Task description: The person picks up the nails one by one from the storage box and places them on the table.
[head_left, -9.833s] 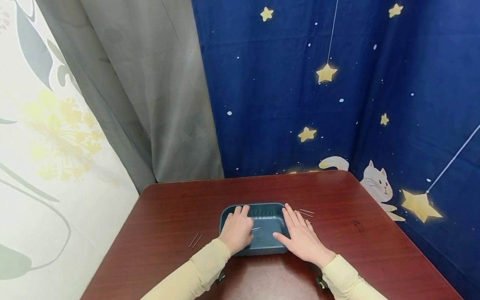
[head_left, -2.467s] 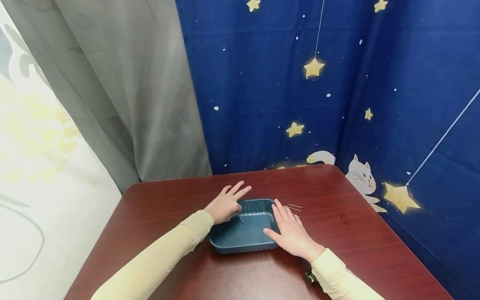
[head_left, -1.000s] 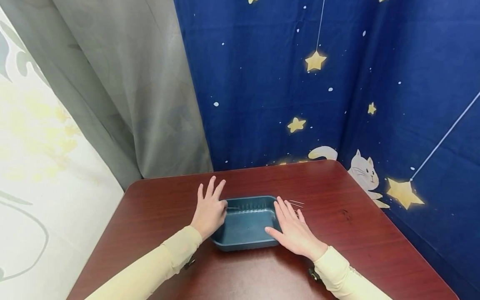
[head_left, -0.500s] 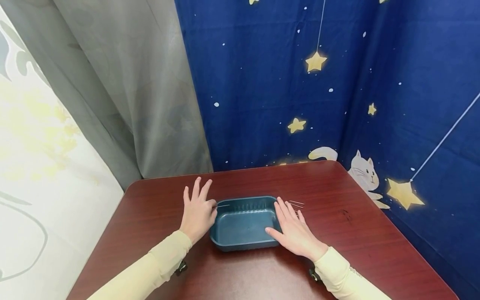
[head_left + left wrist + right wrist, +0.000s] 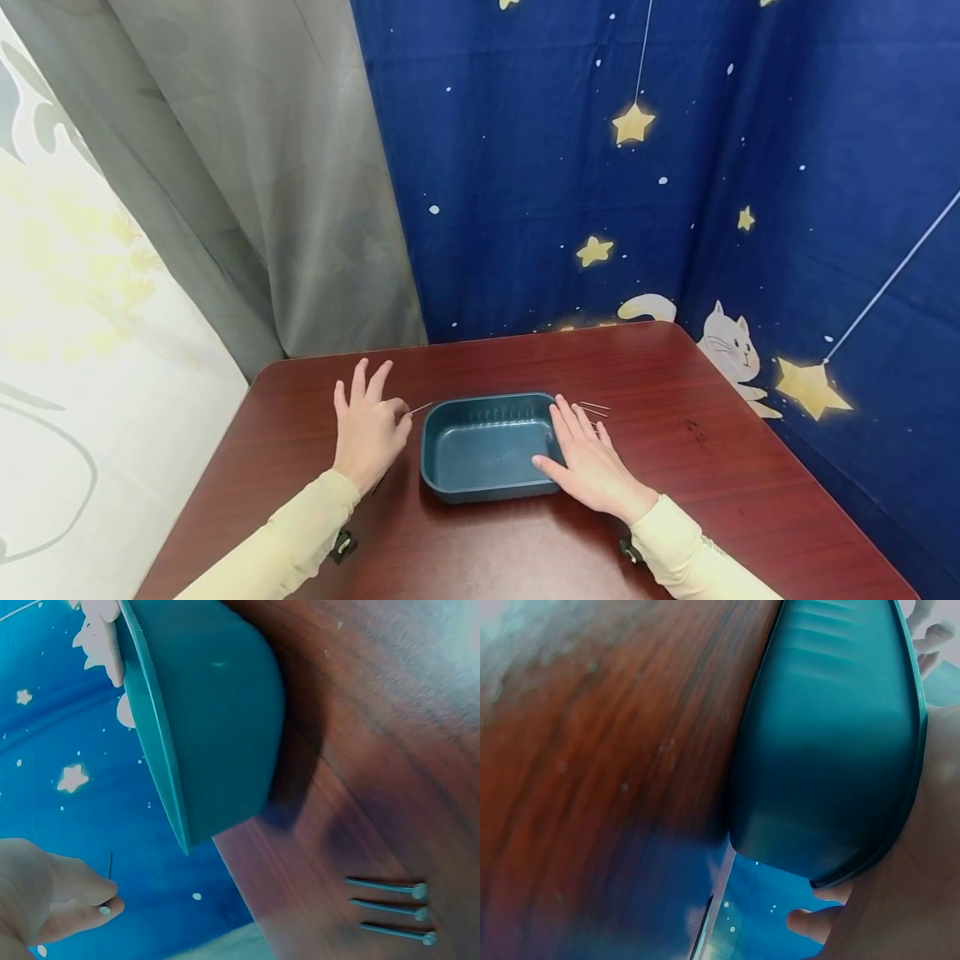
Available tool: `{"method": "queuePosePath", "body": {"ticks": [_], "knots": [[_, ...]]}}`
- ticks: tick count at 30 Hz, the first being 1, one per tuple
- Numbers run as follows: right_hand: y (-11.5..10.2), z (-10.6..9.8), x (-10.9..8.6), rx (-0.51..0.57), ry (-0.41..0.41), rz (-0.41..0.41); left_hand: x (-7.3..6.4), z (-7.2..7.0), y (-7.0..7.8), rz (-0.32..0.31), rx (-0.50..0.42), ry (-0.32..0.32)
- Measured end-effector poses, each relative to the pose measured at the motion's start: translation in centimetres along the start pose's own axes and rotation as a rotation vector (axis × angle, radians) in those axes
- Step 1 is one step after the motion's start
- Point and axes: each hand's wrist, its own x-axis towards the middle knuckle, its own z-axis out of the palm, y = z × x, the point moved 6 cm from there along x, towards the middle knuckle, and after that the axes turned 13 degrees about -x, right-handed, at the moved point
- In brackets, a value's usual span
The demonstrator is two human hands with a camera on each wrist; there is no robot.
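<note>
My left hand point(image 5: 369, 433) pinches a thin metal nail point(image 5: 422, 408) between thumb and forefinger, its other fingers spread upward. It is just left of a dark teal plastic box point(image 5: 491, 492), above the table. In the left wrist view, the nail's head shows at the fingertips point(image 5: 105, 889). Three more nails point(image 5: 386, 907) lie side by side on the table there, heads aligned; my left hand mostly hides them in the head view. My right hand point(image 5: 588, 462) rests on the box's right rim, fingers straight and thumb over the inside. The box's visible floor is bare.
Several nails point(image 5: 595, 409) lie on the red-brown table point(image 5: 480, 367) just beyond my right hand, partly hidden by its fingers. A grey curtain point(image 5: 337, 208) and a blue star-patterned curtain point(image 5: 525, 167) hang behind the table's far edge.
Earlier my left hand reached into the box, where a nail lay. Since then it has lifted the nail out over the left rim and moved left with it. My right hand has stayed on the rim.
</note>
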Motion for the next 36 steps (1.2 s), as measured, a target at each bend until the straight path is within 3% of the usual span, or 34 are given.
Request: {"method": "queuePosePath", "body": {"ticks": [12,24,36], "knots": [[0.0,0.0,0.0,-0.014,0.003,-0.003,-2.5,-1.0,-1.6,-0.118,-0.012,0.023],[0.1,0.1,0.0,-0.013,-0.013,0.004,-5.6,-0.2,-3.2,-0.242,-0.028,0.010],[0.2,0.3,0.1,-0.015,0.001,0.002,-8.3,1.4,-4.0,-0.284,0.000,-0.036]]}}
